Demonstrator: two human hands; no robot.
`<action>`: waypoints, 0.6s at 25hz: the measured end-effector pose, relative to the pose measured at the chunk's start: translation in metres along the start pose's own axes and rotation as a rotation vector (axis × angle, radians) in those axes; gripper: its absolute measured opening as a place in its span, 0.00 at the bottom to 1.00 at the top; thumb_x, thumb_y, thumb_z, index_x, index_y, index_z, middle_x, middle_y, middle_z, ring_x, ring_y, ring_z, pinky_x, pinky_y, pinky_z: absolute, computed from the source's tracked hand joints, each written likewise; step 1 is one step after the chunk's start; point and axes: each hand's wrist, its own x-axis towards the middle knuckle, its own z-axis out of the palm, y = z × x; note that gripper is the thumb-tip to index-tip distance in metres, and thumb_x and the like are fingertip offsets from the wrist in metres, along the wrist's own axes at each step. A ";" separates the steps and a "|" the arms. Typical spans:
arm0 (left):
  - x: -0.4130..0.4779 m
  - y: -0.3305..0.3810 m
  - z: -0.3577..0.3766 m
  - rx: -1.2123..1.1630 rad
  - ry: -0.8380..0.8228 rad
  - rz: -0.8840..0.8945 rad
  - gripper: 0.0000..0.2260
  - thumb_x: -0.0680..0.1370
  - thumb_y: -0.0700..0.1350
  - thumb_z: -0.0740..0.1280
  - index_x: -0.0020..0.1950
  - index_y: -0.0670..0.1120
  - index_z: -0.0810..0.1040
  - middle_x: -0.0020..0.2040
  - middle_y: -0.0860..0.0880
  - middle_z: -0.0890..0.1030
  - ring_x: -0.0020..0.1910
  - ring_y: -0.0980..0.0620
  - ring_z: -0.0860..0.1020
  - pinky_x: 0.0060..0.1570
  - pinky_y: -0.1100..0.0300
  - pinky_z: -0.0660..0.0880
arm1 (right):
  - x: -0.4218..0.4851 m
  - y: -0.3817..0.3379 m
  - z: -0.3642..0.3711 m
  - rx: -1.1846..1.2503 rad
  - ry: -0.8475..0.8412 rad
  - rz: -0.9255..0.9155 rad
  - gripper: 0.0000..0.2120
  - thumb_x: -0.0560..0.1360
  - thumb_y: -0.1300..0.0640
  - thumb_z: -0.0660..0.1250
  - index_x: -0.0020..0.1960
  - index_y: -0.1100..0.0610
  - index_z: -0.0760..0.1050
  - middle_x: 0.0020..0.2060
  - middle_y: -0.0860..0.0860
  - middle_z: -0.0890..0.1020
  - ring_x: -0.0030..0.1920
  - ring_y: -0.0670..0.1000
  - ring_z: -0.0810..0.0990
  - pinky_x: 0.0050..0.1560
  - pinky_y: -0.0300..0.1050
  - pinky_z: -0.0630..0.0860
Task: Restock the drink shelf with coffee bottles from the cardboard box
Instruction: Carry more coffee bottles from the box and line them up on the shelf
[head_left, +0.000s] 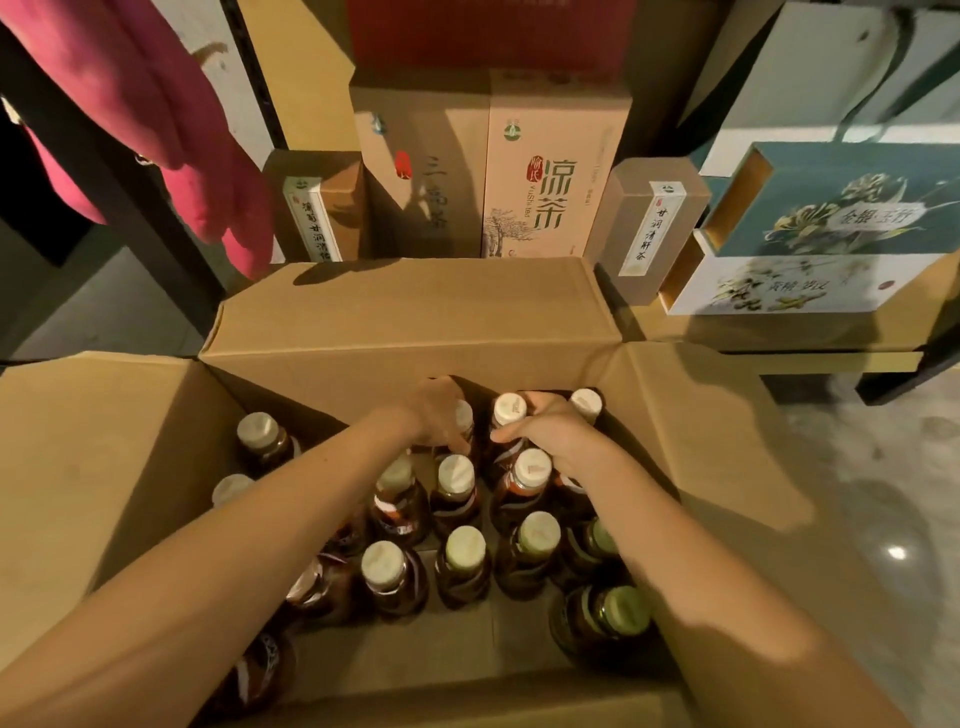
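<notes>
Both of my forearms come up from the bottom edge of the frame, the left forearm (208, 571) from the lower left and the right forearm (701, 571) from the lower right, meeting over the open cardboard box (130, 441) in the middle. At upper left a pink cloth (156, 130) hangs beside a dark shelf post (104, 182). Below it the box's left flap lies spread outward. Inside the box the coffee bottles (383, 566) stand upright in loose rows, dark with pale caps. My left hand (436, 415) is at the box's far wall, fingers curled down round a far-row bottle (464, 415) whose cap shows only partly. Just right of it, my right hand (550, 436) has thumb and fingers clamped on the neck of a white-capped bottle (510, 409). Toward the lower right stand green-capped bottles (602, 618). Above the box, a low shelf (779, 332) carries tea cartons (550, 171) and, at upper right, a teal gift box (841, 202). Glossy floor (883, 493) fills the right edge.
</notes>
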 end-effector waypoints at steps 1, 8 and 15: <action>-0.002 0.006 0.005 -0.023 0.056 -0.025 0.26 0.70 0.44 0.73 0.66 0.42 0.70 0.63 0.44 0.74 0.61 0.44 0.73 0.57 0.55 0.73 | 0.000 0.001 -0.001 -0.006 -0.012 -0.004 0.25 0.65 0.64 0.76 0.60 0.55 0.75 0.55 0.50 0.79 0.57 0.52 0.76 0.60 0.47 0.73; -0.012 0.001 0.041 -0.620 0.318 -0.255 0.21 0.69 0.40 0.75 0.60 0.38 0.75 0.56 0.43 0.79 0.58 0.45 0.76 0.55 0.56 0.73 | 0.004 0.008 -0.001 -0.122 -0.046 -0.066 0.27 0.66 0.59 0.76 0.63 0.54 0.73 0.59 0.51 0.79 0.62 0.53 0.75 0.66 0.55 0.70; -0.013 -0.011 0.042 -0.674 0.282 -0.178 0.25 0.68 0.38 0.75 0.64 0.40 0.74 0.60 0.42 0.78 0.61 0.45 0.75 0.59 0.55 0.71 | 0.008 0.013 0.001 -0.271 -0.019 -0.142 0.27 0.68 0.60 0.74 0.66 0.55 0.71 0.62 0.52 0.77 0.65 0.53 0.74 0.66 0.52 0.70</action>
